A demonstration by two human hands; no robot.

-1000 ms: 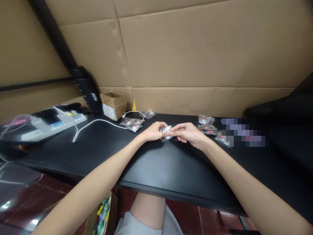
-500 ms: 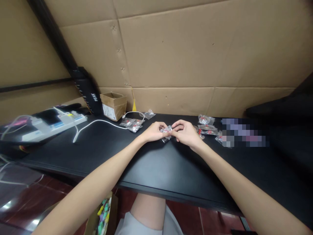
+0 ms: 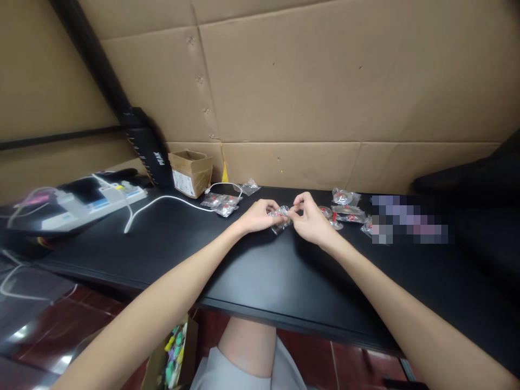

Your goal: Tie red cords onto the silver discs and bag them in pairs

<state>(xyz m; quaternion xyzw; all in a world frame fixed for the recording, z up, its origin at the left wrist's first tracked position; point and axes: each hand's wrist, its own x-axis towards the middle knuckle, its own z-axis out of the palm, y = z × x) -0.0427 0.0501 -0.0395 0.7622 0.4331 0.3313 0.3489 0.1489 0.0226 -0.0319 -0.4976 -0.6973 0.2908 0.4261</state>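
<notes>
Over the middle of the black table, my left hand (image 3: 259, 216) grips a small crinkled clear plastic bag (image 3: 279, 226) between thumb and fingers. Something red shows inside the bag; the rest of its contents is too small to make out. At the bag's right edge, the fingertips of my right hand (image 3: 312, 221) are pinched together on the plastic. Just beyond that hand lie loose round pieces with red parts (image 3: 336, 223) and several clear bags (image 3: 349, 215) with red marks.
More small bags (image 3: 222, 205) lie left of my hands by a white cable (image 3: 174, 198). Behind them stands an open cardboard box (image 3: 190, 174). A white power strip (image 3: 95, 207) is far left. Below the table, a box holds colourful pieces (image 3: 174, 352). Cardboard (image 3: 284, 81) walls the back.
My right hand's fingers have drawn slightly up and right, with the index finger more bent. My left hand stays at the bag, and more of the bag shows between the hands.
</notes>
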